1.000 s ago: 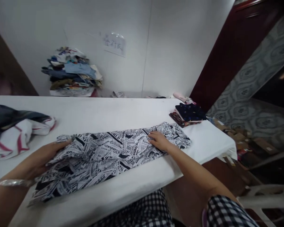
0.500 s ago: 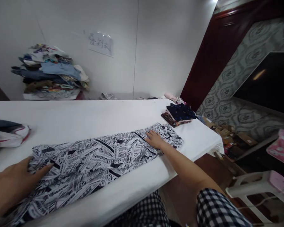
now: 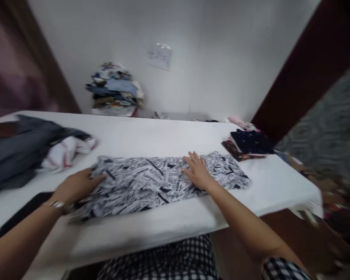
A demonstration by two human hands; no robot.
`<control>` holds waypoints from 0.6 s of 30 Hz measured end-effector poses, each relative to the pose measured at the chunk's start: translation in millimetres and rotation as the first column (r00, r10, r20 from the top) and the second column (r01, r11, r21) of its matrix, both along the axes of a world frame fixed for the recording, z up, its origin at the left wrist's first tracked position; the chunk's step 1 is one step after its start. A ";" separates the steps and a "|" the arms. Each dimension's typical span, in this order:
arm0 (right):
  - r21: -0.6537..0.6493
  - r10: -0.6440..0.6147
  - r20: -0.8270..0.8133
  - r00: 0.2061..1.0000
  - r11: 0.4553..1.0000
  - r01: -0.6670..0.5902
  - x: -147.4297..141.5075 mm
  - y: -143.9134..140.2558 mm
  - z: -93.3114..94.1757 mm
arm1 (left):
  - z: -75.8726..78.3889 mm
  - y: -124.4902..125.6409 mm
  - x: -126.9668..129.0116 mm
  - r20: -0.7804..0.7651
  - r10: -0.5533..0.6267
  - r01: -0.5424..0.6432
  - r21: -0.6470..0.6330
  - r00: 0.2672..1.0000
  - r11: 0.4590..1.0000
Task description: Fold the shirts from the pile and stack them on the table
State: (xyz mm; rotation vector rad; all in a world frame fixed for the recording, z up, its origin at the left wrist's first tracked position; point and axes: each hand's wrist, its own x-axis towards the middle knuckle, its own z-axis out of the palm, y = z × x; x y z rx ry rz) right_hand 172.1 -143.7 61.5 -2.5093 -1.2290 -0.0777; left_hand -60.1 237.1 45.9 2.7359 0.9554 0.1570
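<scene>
We are smoothing the printed cloth (image 3: pixel 163 184) that lies along the near edge of the white table (image 3: pixel 151 136), left hand (image 3: pixel 76 186) and right hand (image 3: pixel 198 173) both pressing flat and open on it.

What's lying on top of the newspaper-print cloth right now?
Both hands rest flat on the newspaper-print cloth: the left hand at its left end, the right hand right of its middle. The cloth beneath the palms is hidden. Nothing else lies on it.

Black-and-white newsprint garment (image 3: pixel 151 186) (white table (image 3: pixel 151 138)), checked trousers (image 3: pixel 163 262)
</scene>
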 end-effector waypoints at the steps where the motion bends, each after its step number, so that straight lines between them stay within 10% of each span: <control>1: 0.014 0.070 -0.005 0.998 0.997 -0.070 -9.3 8.5 0.0 | 12.0 -13.3 1.9 -0.082 0.008 -0.009 -0.019 0.997 1.000; 7: -0.123 0.298 -0.083 0.951 0.944 -0.307 -38.4 41.8 -33.4 | 39.0 -20.0 8.2 -0.213 0.182 -0.200 -0.069 0.960 0.977; 18: -0.146 0.301 0.009 0.954 0.944 -0.296 -39.1 40.7 -56.7 | 29.3 -18.5 20.8 -0.293 0.324 -0.345 -0.025 0.900 0.938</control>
